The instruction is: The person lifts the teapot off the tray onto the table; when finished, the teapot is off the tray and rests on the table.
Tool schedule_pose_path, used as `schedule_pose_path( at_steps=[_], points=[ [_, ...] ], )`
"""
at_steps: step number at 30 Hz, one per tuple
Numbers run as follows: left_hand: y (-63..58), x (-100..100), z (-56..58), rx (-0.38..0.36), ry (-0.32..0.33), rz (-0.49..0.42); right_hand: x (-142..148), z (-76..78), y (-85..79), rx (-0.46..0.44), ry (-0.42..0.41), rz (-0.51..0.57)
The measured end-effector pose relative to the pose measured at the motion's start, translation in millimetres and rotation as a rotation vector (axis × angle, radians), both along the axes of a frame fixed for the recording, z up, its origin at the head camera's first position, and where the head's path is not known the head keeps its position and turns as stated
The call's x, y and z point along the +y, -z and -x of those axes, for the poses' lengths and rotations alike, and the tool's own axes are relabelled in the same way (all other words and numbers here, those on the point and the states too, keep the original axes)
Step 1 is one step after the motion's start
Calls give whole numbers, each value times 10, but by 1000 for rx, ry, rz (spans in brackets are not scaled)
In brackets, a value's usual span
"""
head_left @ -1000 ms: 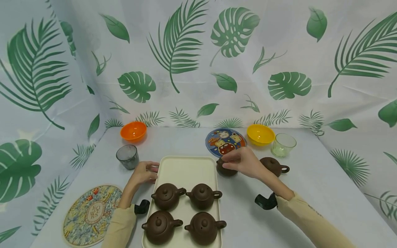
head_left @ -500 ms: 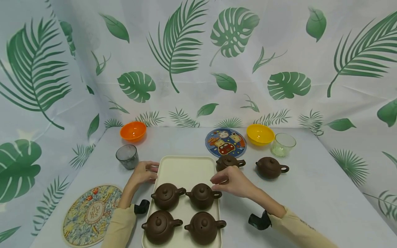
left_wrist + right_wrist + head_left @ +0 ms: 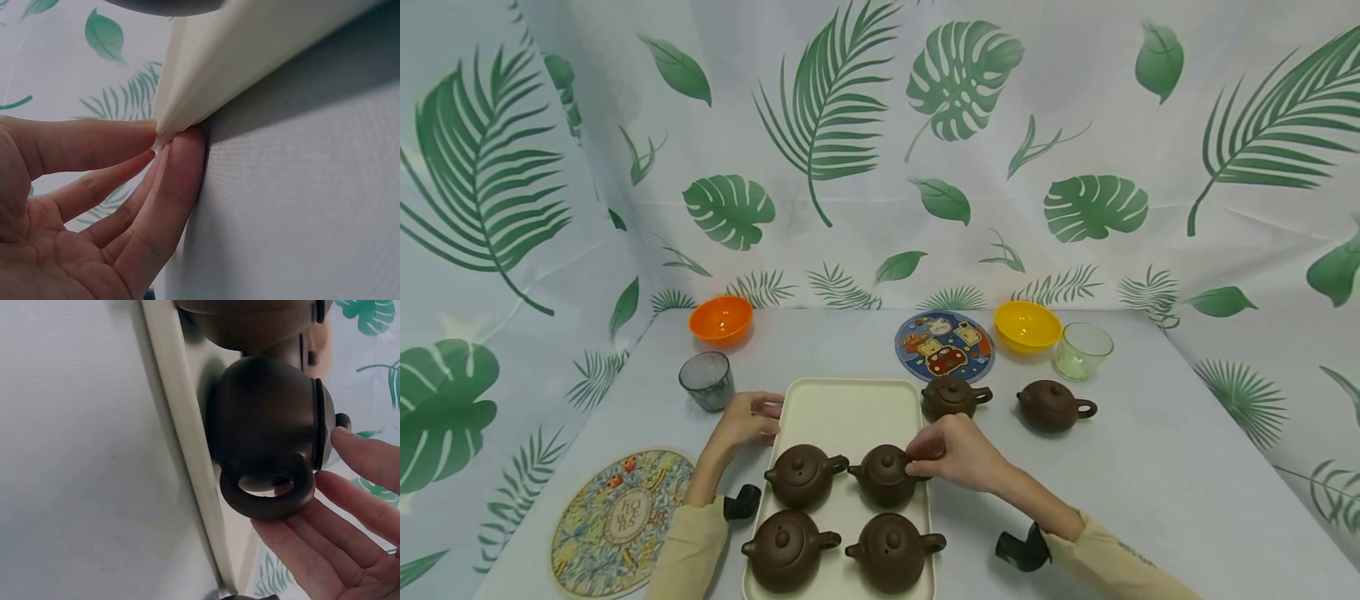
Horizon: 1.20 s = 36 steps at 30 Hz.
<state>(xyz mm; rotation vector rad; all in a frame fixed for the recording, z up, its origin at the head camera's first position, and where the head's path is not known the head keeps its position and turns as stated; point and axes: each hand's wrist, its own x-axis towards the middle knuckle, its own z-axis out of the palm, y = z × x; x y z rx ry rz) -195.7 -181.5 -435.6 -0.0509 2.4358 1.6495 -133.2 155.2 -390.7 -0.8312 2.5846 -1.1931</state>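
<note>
Several dark brown teapots stand in two rows on a cream tray (image 3: 850,410). At the tray's left rim is my left hand (image 3: 747,421); in the left wrist view its thumb (image 3: 94,145) and fingertips pinch the rim. My right hand (image 3: 962,457) holds the back right teapot (image 3: 883,477) on the tray. Seen from the right wrist, the thumb lies at the lid by the knob and the fingers are at the handle (image 3: 265,503). That teapot (image 3: 269,419) sits upright on the tray. Beside it is the back left teapot (image 3: 802,475).
Off the tray, one teapot (image 3: 951,395) stands by its right back corner and another teapot (image 3: 1051,407) farther right. Behind are a blue round mat (image 3: 943,348), a yellow bowl (image 3: 1027,327) and a green glass (image 3: 1081,352). Left are an orange bowl (image 3: 721,322), grey glass (image 3: 707,382) and patterned mat (image 3: 617,521).
My right hand has left the teapot beside the tray's back corner and moved toward me, onto the back right teapot on the tray. My left hand stays at the rim.
</note>
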Motion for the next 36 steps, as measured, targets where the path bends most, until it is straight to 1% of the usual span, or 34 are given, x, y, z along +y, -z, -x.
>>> schedule_pose_path(
  at_steps=[6,12,15,21,32,36],
  points=[
    [12,-5,-6,5,3,2,9,-10,41,26,7,-22],
    [6,-1,-2,13,7,2,10,3,32,4,30,-59],
    [5,1,-1,16,7,1,7,-1,31,8,38,-69],
    [-6,6,-10,6,7,-9,0,-21,60,31,78,-89],
    [1,19,-11,-4,4,-29,-7,-51,89,53,77,-50],
    [3,11,-16,2,5,-20,13,-48,111,55,81,-36]
  ],
)
